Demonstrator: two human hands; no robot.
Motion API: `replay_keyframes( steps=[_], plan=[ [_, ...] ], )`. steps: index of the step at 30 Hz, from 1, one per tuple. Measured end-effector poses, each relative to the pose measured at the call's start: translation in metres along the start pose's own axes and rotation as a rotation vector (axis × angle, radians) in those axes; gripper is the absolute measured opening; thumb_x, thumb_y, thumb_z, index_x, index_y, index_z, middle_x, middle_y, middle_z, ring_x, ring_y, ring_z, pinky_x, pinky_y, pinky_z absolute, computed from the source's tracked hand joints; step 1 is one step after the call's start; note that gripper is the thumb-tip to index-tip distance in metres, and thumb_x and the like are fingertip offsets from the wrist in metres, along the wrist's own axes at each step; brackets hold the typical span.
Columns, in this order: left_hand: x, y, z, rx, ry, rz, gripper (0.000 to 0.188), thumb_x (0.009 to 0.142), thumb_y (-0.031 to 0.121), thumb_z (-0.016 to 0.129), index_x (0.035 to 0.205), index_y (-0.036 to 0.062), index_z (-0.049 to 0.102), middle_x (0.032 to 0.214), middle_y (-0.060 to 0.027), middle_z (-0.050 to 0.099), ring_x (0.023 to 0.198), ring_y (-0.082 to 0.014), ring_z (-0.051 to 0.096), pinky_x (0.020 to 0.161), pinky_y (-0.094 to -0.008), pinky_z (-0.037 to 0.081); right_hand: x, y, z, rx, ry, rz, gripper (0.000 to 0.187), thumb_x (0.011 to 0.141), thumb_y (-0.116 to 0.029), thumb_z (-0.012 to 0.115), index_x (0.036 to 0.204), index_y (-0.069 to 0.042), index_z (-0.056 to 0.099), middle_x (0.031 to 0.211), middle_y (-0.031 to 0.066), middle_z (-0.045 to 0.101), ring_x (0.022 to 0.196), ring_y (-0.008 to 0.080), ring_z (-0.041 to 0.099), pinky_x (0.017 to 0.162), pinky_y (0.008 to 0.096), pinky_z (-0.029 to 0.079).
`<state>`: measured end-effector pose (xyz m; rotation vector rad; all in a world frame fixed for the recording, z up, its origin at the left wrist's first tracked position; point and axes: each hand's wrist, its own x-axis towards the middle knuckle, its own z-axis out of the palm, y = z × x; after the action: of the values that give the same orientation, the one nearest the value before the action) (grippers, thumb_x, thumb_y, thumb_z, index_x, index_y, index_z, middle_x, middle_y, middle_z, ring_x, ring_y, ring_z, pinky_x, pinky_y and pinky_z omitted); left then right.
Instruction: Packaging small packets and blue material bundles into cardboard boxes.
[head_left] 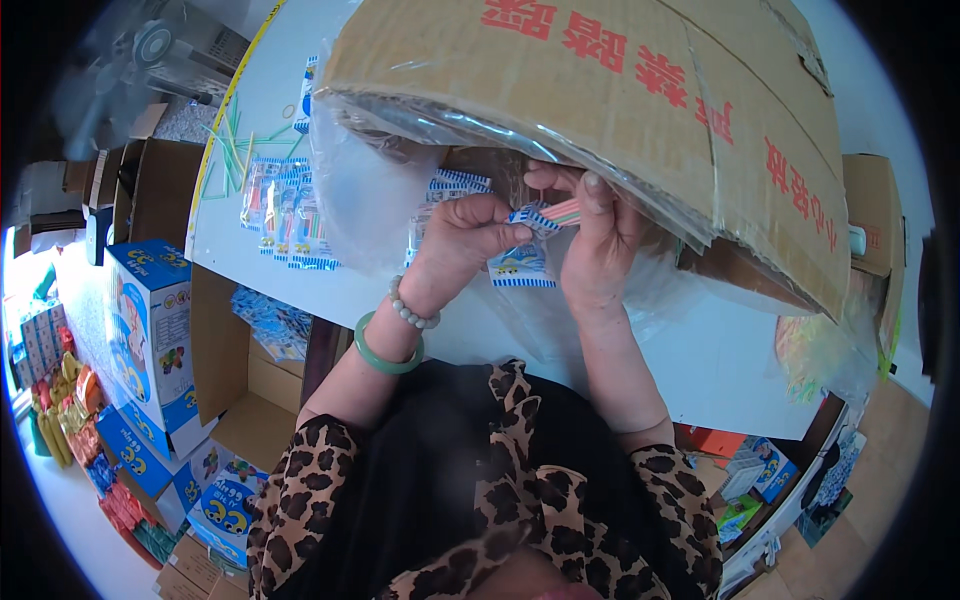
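Under the near edge of a big cardboard box, my left hand [458, 240] pinches a small blue-and-white striped plastic packet [535, 219] between thumb and fingers. A bundle of thin pink and green straw-like sticks [566, 212] juts from the packet's right end. Closed around that end of the bundle is my right hand [598, 245], its fingers partly curled. Just below my hands lies another blue-and-white packet [523, 268] on the white table [470, 315]. More striped packets [452, 185] sit behind my left hand, partly covered by it.
The cardboard box [620, 95] overhangs the table, its open side toward me, with clear plastic film [370, 190] spilling out. Filled packets [295, 215] and loose green sticks [232, 150] lie at left. An open carton [258, 400] and blue boxes [150, 330] stand left of the table.
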<state>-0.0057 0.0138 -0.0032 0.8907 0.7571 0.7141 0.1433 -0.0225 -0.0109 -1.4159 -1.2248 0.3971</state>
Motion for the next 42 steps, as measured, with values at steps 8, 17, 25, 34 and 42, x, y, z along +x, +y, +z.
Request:
replay_keyframes(
  steps=[8,17,25,34,42],
  plan=[
    [-0.006,-0.005,-0.002,0.037,-0.004,0.074,0.006,0.078,0.005,0.069,0.081,0.0023,0.065,0.076,0.0015,0.064,0.071,-0.0039,0.054,0.066,-0.02,0.045,-0.008,-0.009,-0.004,0.155,0.091,0.214,0.024,0.094,-0.021,0.046,0.106,0.0,0.05,0.08,0.0137,0.065,0.078,0.0216,0.064,0.074,0.0332,0.051],
    [-0.004,-0.017,0.002,0.368,0.021,0.301,0.018,0.082,0.011,0.066,0.095,-0.0005,0.066,0.079,-0.0049,0.062,0.072,-0.0124,0.057,0.068,-0.0243,0.046,0.005,-0.014,-0.01,0.145,-0.223,0.232,0.031,0.096,-0.027,0.042,0.107,0.001,0.051,0.09,0.0188,0.066,0.091,0.023,0.062,0.086,0.037,0.046],
    [-0.008,-0.011,0.009,0.164,0.057,0.097,0.028,0.089,0.013,0.059,0.112,-0.0009,0.061,0.101,-0.0037,0.064,0.092,-0.0085,0.054,0.082,-0.0241,0.045,-0.012,0.033,-0.012,-0.193,-0.086,-0.056,0.03,0.096,-0.027,0.045,0.105,0.0,0.051,0.086,0.0167,0.066,0.082,0.0218,0.064,0.077,0.0336,0.049],
    [-0.009,-0.015,0.009,0.106,0.054,0.108,0.03,0.089,0.014,0.059,0.114,-0.001,0.06,0.101,-0.0032,0.064,0.093,-0.0095,0.054,0.086,-0.0262,0.044,0.013,-0.031,-0.005,0.285,-0.423,0.387,0.033,0.092,-0.023,0.053,0.116,-0.002,0.051,0.109,0.0124,0.062,0.105,0.0213,0.057,0.091,0.032,0.043],
    [-0.01,-0.005,-0.007,-0.128,-0.029,0.315,0.025,0.089,0.016,0.056,0.105,-0.0011,0.063,0.099,-0.0061,0.064,0.089,-0.0127,0.057,0.083,-0.0275,0.044,0.014,-0.051,-0.035,0.1,-0.596,0.389,0.032,0.08,-0.005,0.061,0.112,-0.002,0.056,0.104,0.0031,0.058,0.099,0.0105,0.052,0.087,0.0252,0.041]
  ],
)
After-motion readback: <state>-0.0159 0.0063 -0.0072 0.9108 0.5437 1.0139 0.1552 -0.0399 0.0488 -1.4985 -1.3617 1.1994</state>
